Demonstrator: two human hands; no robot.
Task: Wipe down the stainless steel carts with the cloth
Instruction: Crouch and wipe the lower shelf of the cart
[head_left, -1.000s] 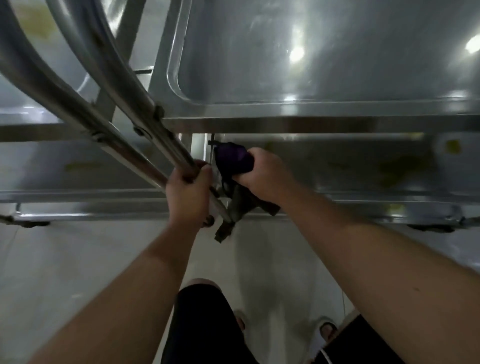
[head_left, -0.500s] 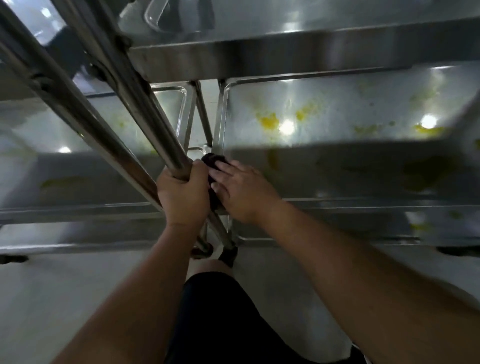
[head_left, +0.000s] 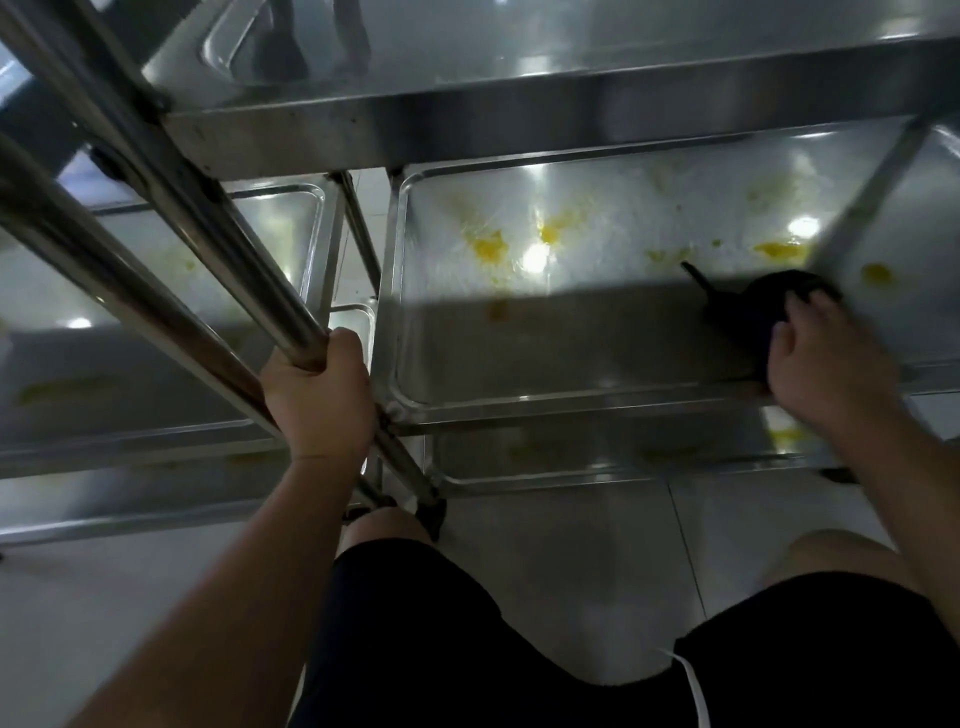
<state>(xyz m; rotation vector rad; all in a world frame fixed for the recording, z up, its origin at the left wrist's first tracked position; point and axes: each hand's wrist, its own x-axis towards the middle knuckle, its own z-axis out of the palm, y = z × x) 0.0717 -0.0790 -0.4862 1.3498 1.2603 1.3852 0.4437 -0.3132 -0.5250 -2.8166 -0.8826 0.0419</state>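
Black shorts (head_left: 441, 649) and bare knees fill the near edge, above a pale tiled floor (head_left: 597, 561). The left hand (head_left: 319, 400) is clenched around a cart's slanted steel tube (head_left: 218, 249). The right hand (head_left: 818, 364) presses a dark cloth (head_left: 748, 317) onto the right cart's middle shelf (head_left: 545, 358), fingers spread over it. Beyond the cloth, yellow stains (head_left: 488, 249) dot the shelf. The top shelf (head_left: 519, 109) overhangs farthest.

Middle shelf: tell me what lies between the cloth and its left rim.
In the head view, yellow smears and bare steel, partly shadowed, lie on the middle shelf between the cloth under the right hand and the left rim.
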